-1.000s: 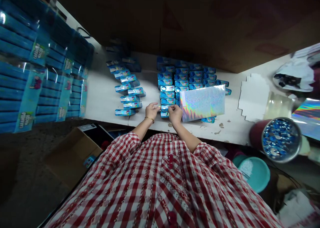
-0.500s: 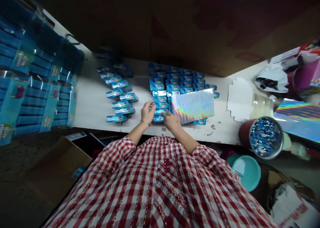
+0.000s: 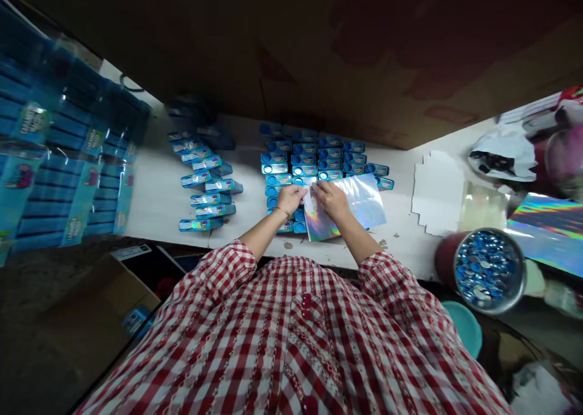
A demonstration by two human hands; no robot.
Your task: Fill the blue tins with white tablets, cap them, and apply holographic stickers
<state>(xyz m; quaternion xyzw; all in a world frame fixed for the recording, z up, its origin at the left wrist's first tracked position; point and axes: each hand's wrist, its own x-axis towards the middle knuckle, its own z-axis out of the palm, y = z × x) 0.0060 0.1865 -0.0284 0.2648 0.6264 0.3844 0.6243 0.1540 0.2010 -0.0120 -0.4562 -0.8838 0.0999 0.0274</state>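
A shiny holographic sheet [image 3: 359,205] lies slantwise over rows of small blue boxes [image 3: 303,160] on the white table. At its upper left corner, my right hand [image 3: 333,201] is closed, fingertips bent onto the sheet's edge. Just left of that corner is my left hand [image 3: 290,199], its fingers pinched together above the boxes. Whatever is between the left fingertips is too small to make out. Part of the boxes is hidden under the sheet and my hands.
More blue boxes [image 3: 212,185] stand in a loose column on the left. Stacked blue packs [image 3: 68,184] rise at the far left. A large cardboard box [image 3: 273,50] overhangs the back. White card [image 3: 437,193] and a metal container [image 3: 489,272] of blue-silver discs are at right.
My hands have moved up from the near boxes to the sheet's upper left corner. The right hand now reaches onto the sheet's edge. The camera view has shifted slightly.
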